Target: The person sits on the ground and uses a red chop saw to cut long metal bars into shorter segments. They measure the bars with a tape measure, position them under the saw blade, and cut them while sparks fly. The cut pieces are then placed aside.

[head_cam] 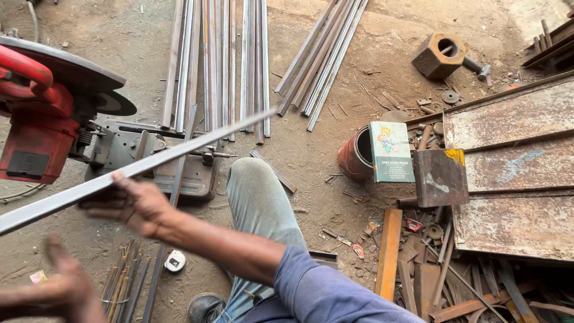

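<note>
Head view: right hand [134, 206] fingers [98, 206] curled loosely under long steel bar [149, 161], touching it; left hand [57, 293] blurred, fingers' state unclear.

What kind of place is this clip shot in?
Most likely a small metal fabrication workshop: a red chop saw on the dirt floor, long steel bars laid out, and rusty offcuts heaped beside it.
</note>
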A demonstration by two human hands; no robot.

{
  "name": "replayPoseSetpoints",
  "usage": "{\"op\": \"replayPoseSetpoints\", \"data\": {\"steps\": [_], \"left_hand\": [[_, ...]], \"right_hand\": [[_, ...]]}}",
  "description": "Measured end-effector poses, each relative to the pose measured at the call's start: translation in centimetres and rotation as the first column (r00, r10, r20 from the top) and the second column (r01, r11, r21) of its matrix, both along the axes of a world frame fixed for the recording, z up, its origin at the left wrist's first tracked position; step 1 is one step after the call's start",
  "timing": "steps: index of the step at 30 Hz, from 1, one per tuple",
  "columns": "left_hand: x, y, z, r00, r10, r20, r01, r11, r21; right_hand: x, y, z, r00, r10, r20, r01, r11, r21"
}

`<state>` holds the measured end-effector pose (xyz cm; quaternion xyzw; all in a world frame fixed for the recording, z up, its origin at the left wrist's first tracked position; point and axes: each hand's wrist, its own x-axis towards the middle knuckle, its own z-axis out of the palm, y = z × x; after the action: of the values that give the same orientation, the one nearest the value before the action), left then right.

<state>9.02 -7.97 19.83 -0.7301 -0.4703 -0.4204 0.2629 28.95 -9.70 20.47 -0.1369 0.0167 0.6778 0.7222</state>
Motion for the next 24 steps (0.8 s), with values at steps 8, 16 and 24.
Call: {"op": "replayPoseSetpoints", "data": {"steps": [8, 16, 24], "left_hand": [[10.5, -1.4, 0.0, 0.641, -0.359, 0.679, 0.752, 0.470, -0.461], [13.2, -1.0, 2.7, 0.654, -0.484, 0.582, 0.753, 0.486, -0.444], [12.3, -0.3, 2.5, 0.490, -0.248, 0.836, 0.839, 0.394, -0.375]], "right_hand": [[-5.8, 1.4, 4.2, 0.939, 0.124, -0.321, -0.032, 0.960, 0.277], [-8.4, 2.2, 6.7, 0.866, 0.163, -0.474, -0.001, 0.946, 0.324], [-9.5, 2.0, 8.7, 0.861, 0.247, -0.445, -0.097, 0.938, 0.332]]}}
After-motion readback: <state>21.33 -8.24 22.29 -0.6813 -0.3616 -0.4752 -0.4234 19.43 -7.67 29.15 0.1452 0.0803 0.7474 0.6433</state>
